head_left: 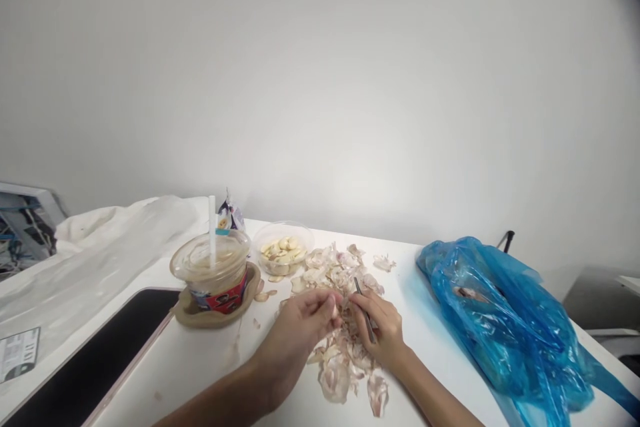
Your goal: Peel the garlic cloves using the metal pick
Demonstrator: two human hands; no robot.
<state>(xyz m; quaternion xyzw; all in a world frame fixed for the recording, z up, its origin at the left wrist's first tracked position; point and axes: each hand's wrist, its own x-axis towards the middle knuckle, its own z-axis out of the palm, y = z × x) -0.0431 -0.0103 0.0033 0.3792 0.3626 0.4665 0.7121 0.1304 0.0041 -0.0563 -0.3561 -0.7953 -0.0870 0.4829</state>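
My left hand (303, 323) is closed, thumb and fingertips pinched round a small pale piece that looks like a garlic clove (335, 309), mostly covered by the fingers. Close beside it on the right, my right hand (384, 328) grips a slim dark metal tool (370, 325); its working end and exact kind cannot be made out. Beneath and around both hands lies a loose heap of papery garlic skins (334, 373). Just beyond my left hand stands a clear round plastic bowl (256, 240) holding several peeled garlic cloves (285, 250).
Left of the bowl, a lidded drink cup (220, 297) with a straw sits in a cardboard holder (193, 317). A dark-screened tablet or phone (100, 353) lies nearer left, beside translucent plastic wrapping (125, 247). A blue plastic bag (505, 320) occupies the right; a wall backs the table.
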